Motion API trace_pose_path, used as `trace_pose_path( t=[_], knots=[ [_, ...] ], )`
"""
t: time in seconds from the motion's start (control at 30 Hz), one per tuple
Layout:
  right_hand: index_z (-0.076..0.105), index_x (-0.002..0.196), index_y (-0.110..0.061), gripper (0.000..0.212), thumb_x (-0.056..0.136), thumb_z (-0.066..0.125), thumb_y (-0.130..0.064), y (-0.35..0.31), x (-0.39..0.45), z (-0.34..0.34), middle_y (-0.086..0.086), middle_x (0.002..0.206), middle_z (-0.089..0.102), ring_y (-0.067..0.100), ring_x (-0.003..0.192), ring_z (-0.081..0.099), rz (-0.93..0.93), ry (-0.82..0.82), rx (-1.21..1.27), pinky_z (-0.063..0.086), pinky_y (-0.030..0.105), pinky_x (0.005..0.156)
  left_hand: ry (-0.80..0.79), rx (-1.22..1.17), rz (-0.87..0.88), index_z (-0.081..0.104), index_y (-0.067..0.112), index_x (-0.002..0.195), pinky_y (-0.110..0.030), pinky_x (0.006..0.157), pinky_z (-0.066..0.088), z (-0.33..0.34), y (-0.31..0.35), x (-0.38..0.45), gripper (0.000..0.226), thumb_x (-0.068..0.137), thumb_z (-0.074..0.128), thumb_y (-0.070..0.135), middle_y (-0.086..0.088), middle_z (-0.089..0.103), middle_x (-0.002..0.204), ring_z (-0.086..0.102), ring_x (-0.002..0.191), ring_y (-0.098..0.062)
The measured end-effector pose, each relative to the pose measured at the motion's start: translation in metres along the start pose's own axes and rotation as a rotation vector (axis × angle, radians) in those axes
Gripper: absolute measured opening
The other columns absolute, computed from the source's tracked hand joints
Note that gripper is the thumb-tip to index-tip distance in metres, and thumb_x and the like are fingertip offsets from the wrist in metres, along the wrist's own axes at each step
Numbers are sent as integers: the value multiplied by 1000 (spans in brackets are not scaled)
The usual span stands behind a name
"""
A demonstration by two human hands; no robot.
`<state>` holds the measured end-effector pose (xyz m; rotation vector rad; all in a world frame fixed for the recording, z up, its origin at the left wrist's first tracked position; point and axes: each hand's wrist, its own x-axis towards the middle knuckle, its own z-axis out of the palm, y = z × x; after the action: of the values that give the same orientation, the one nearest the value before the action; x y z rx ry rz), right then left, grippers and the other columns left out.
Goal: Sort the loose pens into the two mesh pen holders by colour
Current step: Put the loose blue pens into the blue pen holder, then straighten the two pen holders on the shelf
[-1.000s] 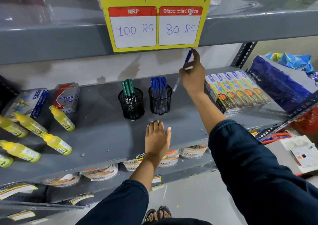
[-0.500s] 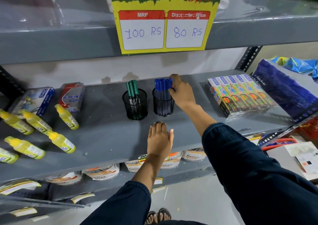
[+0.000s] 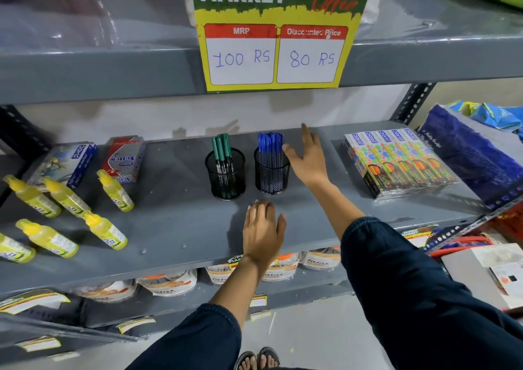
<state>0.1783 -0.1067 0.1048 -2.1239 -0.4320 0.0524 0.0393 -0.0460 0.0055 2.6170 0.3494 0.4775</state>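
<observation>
Two black mesh pen holders stand side by side on the grey shelf (image 3: 175,228). The left holder (image 3: 225,181) holds green pens (image 3: 221,150). The right holder (image 3: 272,177) is packed with blue pens (image 3: 270,142). My right hand (image 3: 308,157) is just right of the blue holder, fingers spread and empty, thumb near the holder's rim. My left hand (image 3: 263,229) lies flat on the shelf in front of the holders, fingers apart, holding nothing. No loose pen shows on the shelf.
Yellow glue bottles (image 3: 68,199) lie at the shelf's left, with boxed goods (image 3: 124,158) behind them. Colourful packs (image 3: 396,163) sit at the right beside a blue bag (image 3: 475,154). A price sign (image 3: 276,55) hangs from the shelf above. Tubs (image 3: 167,283) fill the lower shelf.
My right hand brought a blue pen down from the air into the blue holder, let it go and now opens beside the holder. My left hand stayed flat on the shelf.
</observation>
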Motion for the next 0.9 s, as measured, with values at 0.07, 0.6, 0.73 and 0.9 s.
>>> trace_pose_path(
  t=[0.07,0.6,0.73,0.9],
  knots=[
    [9,148,-15,85,87,64,-34,2,-6,-1,9,158,12,25,145,16,60,-66,58,27,36,114,75,-11,-18,55,-3,119,-49,103,34,-11,0,2,52,92,31,35,-21,59,121,49,118,-38],
    [14,144,-3,112,65,82,-43,1,2,31,17,147,27,35,135,33,41,-223,-194,39,47,110,6,20,-342,6,-3,145,-35,114,8,-91,-53,92,112,75,61,65,-20,5,155,3,142,-29],
    [23,140,-3,101,66,81,-38,1,3,34,16,142,32,35,128,41,21,-184,-178,44,44,105,25,-49,-388,35,1,134,-44,98,42,-88,-56,97,95,67,74,56,-18,39,139,36,127,-32],
    [28,138,-5,93,67,81,-36,2,-5,31,13,137,35,34,120,49,1,-164,-150,48,41,100,81,-76,-385,50,6,114,-39,79,49,-93,-53,93,74,63,80,49,-13,51,117,53,105,-29]
  ],
)
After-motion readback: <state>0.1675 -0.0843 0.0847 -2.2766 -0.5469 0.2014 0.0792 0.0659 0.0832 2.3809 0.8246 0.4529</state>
